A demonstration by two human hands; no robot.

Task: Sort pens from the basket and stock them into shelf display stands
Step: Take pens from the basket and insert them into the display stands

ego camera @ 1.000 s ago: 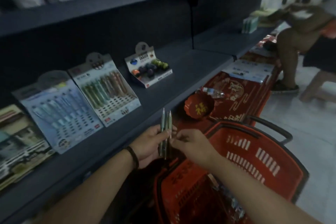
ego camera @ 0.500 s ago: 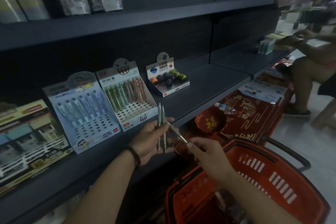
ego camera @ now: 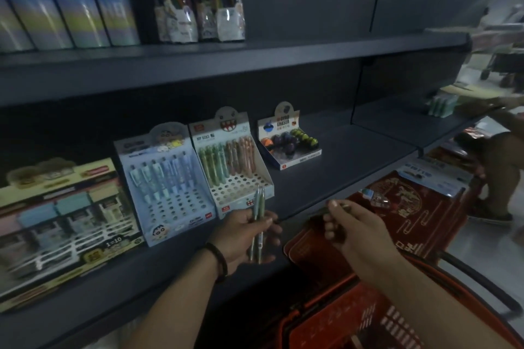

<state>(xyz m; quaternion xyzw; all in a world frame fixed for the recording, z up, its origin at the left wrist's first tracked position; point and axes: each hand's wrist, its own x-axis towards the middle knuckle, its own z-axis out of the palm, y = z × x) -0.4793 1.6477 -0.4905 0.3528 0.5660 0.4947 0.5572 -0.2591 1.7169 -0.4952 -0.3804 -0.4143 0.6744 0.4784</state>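
My left hand grips two pale green pens upright, just in front of the white display stand that holds green and pink pens above rows of holes. My right hand pinches a single pen lying roughly level, to the right of the left hand and apart from it. A blue display stand with blue pens stands left of the white one. The red basket sits below my right forearm.
An eraser display box stands right of the pen stands on the dark shelf. Boxed sets fill the shelf's left end. Tubes of coloured pencils are on the upper shelf. Red packets lie below. A person crouches at far right.
The view has risen toward the shelves. My right hand drew one pen out of the bunch and moved right, away from the left hand, which still holds two pens.
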